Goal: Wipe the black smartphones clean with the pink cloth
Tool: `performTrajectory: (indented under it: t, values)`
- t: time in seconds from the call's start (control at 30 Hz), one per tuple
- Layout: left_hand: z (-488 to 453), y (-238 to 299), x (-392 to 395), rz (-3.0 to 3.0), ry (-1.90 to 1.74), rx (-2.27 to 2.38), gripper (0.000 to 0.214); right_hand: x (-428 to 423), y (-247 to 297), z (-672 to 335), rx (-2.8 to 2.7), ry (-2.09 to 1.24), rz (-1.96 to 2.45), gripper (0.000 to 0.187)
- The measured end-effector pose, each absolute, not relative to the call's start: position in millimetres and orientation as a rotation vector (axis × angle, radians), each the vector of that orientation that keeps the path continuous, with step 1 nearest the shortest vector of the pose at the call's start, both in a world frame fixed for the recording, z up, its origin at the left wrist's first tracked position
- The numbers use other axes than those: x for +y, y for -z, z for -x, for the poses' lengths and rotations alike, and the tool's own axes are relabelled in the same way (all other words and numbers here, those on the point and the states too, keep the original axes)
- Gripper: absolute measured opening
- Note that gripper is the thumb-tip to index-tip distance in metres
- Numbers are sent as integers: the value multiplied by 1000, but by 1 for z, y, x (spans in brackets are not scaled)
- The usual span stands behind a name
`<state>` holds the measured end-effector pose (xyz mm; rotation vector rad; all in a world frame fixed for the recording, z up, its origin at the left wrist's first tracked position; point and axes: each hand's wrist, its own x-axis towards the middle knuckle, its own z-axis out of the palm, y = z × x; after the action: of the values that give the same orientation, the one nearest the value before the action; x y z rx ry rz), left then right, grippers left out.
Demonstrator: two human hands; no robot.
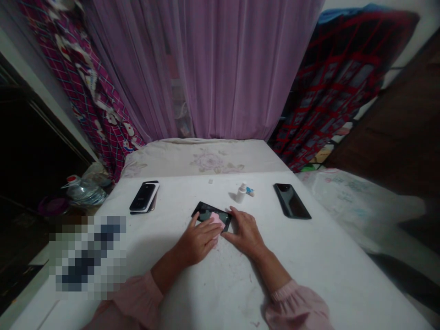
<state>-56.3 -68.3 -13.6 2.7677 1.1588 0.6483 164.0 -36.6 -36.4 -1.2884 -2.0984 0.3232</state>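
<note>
A black smartphone lies at the middle of the white table, tilted slightly, with its glossy face up. My left hand sits over its lower part, fingers on a pink cloth that lies on the glass. My right hand grips the phone's right end, fingertips at its edge. Part of the phone is hidden under both hands. Beyond them stand a small white spray bottle and a little blue-and-white tube.
A black phone lies face up on the right. On the left, a black phone rests on a white case. Behind the table are a patterned cushion and a purple curtain. A plastic water jug stands low on the left.
</note>
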Motion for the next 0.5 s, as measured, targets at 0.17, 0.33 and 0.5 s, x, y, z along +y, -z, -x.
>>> performTrajectory:
  t: [0.17,0.33,0.5]
  values:
    - [50,11,-65,-2765,-667,1120,39,-37,37,-164,-2102,-310,1299,75]
    - [48,9,-61,-2778,-646,1110,38,-36,40,-164,-2117,-262,1296,76]
    - [65,15,-63,-2775,-633,1180,37,-37,39,-165,-2119,-280,1287,79]
